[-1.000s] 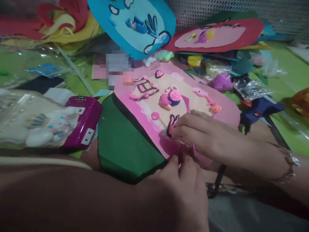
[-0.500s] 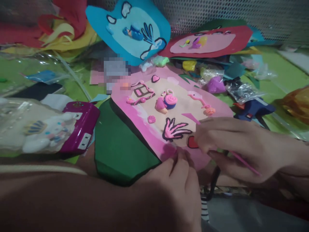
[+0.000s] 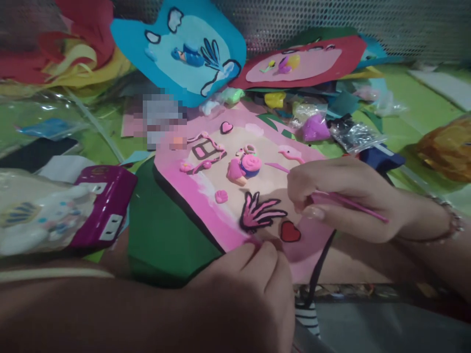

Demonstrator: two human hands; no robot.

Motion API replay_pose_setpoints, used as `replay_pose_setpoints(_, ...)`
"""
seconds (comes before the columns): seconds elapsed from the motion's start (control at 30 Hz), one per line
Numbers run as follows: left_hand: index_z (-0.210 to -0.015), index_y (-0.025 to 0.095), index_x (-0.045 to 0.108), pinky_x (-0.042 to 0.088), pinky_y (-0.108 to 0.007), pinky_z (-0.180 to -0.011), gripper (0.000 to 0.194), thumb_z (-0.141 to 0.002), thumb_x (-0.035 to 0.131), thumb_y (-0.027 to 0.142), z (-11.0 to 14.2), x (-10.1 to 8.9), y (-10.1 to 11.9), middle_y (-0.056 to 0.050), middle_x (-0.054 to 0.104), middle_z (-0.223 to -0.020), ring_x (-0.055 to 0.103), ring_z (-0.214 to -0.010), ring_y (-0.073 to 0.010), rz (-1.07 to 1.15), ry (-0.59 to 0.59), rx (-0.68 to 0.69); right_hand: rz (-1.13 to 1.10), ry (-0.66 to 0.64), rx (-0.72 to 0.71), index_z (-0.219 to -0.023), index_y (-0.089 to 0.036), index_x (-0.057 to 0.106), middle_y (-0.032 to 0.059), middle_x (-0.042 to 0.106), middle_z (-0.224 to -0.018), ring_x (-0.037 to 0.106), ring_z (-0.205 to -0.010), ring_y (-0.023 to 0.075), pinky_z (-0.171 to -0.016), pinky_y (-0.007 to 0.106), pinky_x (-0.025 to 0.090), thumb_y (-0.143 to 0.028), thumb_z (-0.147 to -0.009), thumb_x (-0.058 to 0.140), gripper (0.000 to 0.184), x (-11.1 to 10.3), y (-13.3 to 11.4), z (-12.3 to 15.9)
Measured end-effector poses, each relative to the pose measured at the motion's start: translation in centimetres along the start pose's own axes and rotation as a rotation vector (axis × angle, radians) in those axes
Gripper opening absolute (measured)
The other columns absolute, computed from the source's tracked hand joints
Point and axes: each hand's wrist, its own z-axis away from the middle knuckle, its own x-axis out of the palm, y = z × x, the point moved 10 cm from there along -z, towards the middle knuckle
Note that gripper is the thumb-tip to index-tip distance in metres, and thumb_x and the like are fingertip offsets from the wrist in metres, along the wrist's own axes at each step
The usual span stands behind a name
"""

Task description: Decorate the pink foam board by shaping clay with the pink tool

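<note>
A pink paper picture [image 3: 202,206] with a beige middle carries raised clay shapes: a snail-like figure [image 3: 246,166], a black-edged pink branching shape [image 3: 259,213] and a red heart [image 3: 290,231]. My right hand [image 3: 338,201] is closed around a slim pink clay modelling tool [image 3: 358,206]. The tool's flat pointed tip hovers over the picture, right of the snail-like figure; whether it touches is unclear. Fingers bunched, my left hand [image 3: 257,279] grips the picture's near edge, below the branching shape. Its fingertips are partly hidden.
Green card [image 3: 165,225] lies under the picture's left side. Left of it sits a purple-ended case [image 3: 105,206]. A blue picture [image 3: 221,29] and a red one [image 3: 243,76] lean behind. Bagged purple clay [image 3: 315,127] and an amber wrapped bundle [image 3: 447,149] lie to the right.
My right hand has lifted and moved up across the picture with the tool, uncovering the whole red heart. My left hand stays at the near edge. The whole view has shifted slightly.
</note>
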Motion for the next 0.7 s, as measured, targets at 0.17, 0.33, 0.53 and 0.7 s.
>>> replay_pose_setpoints(0.17, -0.076, 0.013, 0.058, 0.045, -0.032, -0.050, 0.017, -0.077, 0.044, 0.005, 0.2, -0.3, 0.4, -0.009, 0.062, -0.073, 0.056, -0.065, -0.0223, 0.007, -0.018, 0.011, -0.014, -0.031, 0.003, -0.080, -0.011, 0.053, 0.0028, 0.056, -0.072, 0.049, -0.065, 0.0073, -0.062, 0.018, 0.040, -0.007, -0.087, 0.048, 0.010, 0.6, 0.0, -0.1)
replay_pose_setpoints(0.33, -0.078, 0.016, 0.055, 0.041, -0.030, -0.043, 0.016, -0.079, 0.043, 0.006, 0.2, -0.1, 0.7, -0.003, 0.054, -0.068, 0.053, -0.059, -0.0191, 0.111, -0.092, 0.055, -0.012, -0.046, 0.015, -0.080, -0.011, 0.054, 0.0031, 0.054, -0.072, 0.049, -0.067, 0.0087, -0.063, 0.020, 0.041, -0.010, -0.090, 0.046, 0.013, 0.7, 0.2, -0.2)
replay_pose_setpoints(0.53, -0.085, 0.015, 0.061, 0.044, -0.029, -0.049, 0.016, -0.074, 0.051, 0.009, 0.0, -0.4, 0.2, -0.005, 0.057, -0.075, 0.053, -0.062, -0.0176, 0.189, -0.129, 0.048, 0.038, 0.070, 0.077, -0.081, -0.013, 0.056, 0.0065, 0.052, -0.087, 0.050, -0.089, 0.0137, -0.081, 0.028, 0.042, -0.017, -0.097, 0.032, 0.029, -0.8, 0.9, -0.3)
replay_pose_setpoints(0.7, -0.078, 0.017, 0.056, 0.045, -0.028, -0.051, 0.010, -0.068, 0.055, 0.014, -0.1, -0.2, 0.6, -0.004, 0.054, -0.076, 0.051, -0.064, -0.0171, 0.250, -0.226, 0.129, -0.101, 0.092, 0.183, -0.081, -0.013, 0.056, 0.0038, 0.057, -0.080, 0.055, -0.076, 0.0117, -0.068, 0.025, 0.046, -0.012, -0.089, 0.050, 0.011, -0.7, 2.2, -0.2)
